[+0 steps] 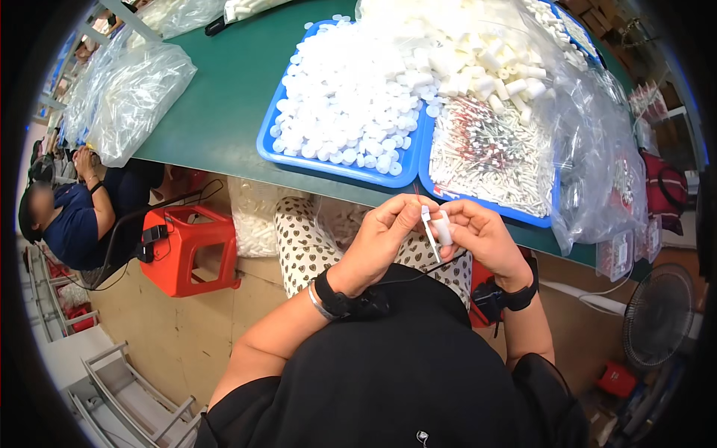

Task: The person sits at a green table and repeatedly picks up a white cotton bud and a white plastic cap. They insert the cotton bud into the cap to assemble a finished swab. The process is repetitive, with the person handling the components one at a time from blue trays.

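Note:
My left hand (382, 237) pinches a thin white stick-like piece (432, 240) with fine red strands at its upper end. Close beside it, the fingers of my right hand (487, 237) are closed on a short white tube (444, 230). Both hands meet just off the table's near edge, above my lap. In front of them, a blue tray (340, 173) is heaped with small translucent white discs (328, 97). The blue tray on the right (515, 216) bears many thin white pieces with red ends (489, 153), with short cream tubes (504, 63) piled behind.
Clear plastic bags lie on the green table (224, 97): one bag (146, 97) at left, another bag (590, 149) beside the right tray. A red stool (190, 250) and a seated person (78, 216) are at left. A fan (657, 313) stands at right.

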Available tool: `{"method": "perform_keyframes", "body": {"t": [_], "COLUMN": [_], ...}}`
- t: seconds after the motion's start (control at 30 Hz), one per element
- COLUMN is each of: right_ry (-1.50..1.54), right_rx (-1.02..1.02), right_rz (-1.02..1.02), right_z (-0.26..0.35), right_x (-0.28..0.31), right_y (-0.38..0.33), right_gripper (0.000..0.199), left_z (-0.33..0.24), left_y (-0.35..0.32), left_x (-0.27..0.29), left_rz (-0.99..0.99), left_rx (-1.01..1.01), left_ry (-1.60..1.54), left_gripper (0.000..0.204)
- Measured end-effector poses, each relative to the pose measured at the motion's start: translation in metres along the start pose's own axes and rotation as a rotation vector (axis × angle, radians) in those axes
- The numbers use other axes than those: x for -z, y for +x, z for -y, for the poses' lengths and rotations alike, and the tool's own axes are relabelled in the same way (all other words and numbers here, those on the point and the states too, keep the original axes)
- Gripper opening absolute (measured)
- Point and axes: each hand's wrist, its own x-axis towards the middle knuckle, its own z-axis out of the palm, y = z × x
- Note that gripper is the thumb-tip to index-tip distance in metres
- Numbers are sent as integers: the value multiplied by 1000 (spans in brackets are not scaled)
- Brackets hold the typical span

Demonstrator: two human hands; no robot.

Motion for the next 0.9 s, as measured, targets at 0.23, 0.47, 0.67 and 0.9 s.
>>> {"method": "perform_keyframes", "body": {"t": [0.23,0.47,0.67,0.9], "right_ry": [-74,197,-365,-1843], "right_rx": [53,-39,115,254], "right_rz": [-59,-40,-341,-1019], "right_z": [2,6,20,28], "right_x": [-13,-7,19,150], "right_y": [-2,-10,-24,-28], "right_gripper": [13,15,16,20], "left_z": [-2,0,0,1], "left_y": [1,-1,1,3], "left_x": [-3,-14,-14,-11], "left_rz": [-81,-29,-71,36], "left_rx": [140,-6,170,274], "left_ry": [50,337,64,-158], "left_gripper": [31,34,33,14]}}
